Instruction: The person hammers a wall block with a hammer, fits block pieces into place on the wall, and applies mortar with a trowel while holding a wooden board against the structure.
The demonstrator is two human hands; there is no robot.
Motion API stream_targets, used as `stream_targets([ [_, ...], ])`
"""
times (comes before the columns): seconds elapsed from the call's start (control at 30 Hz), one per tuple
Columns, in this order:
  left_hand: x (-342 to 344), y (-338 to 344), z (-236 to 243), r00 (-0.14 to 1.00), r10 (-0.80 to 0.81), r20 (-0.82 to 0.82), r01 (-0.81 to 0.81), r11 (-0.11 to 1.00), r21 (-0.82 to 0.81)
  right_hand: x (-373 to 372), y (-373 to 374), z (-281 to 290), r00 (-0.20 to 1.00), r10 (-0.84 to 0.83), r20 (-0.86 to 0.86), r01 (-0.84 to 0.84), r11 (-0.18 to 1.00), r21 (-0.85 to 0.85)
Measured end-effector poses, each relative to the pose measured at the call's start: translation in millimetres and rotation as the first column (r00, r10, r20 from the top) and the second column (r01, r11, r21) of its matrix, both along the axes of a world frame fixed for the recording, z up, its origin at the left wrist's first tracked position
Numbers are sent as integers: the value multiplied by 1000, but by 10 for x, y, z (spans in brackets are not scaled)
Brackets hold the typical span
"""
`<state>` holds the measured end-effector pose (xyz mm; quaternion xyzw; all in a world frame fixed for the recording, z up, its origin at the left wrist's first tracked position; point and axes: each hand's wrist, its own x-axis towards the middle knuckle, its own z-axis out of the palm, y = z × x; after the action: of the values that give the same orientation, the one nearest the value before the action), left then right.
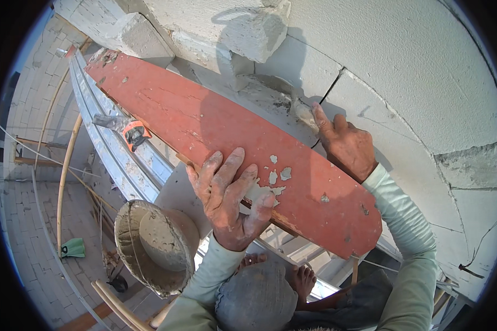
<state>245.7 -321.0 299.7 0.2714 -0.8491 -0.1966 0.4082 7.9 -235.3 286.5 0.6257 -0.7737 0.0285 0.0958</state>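
Note:
My left hand [226, 196] lies on a long red board [243, 132], its fingers spread over the near edge beside flaked mortar patches. Beyond the board, my right hand [345, 140] is at the pale block wall [381, 121], the index finger stretched along a joint and the other fingers curled. A whitish, mortar-smeared piece [303, 113] shows at its fingertips; whether it is a tool or a lump, and how the hand holds it, I cannot make out. Wet grey mortar fills part of a bucket [190, 231] left of my left hand.
Rough pale blocks [254, 27] sit at the board's far side. Ribbed metal sheets [116, 149] run along its left, with an orange-and-black object [135, 134] on them. Bamboo poles [69, 176] stand at left, above a lower floor. My bare foot [302, 284] shows below the board.

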Motion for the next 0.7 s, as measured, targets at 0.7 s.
stream_targets([
  [0.7, 3, -39, 23, 1000, -18, 16, 18, 1000, -24, -204, -23, -129, 971, -5, -237, 41, 989, 145],
])
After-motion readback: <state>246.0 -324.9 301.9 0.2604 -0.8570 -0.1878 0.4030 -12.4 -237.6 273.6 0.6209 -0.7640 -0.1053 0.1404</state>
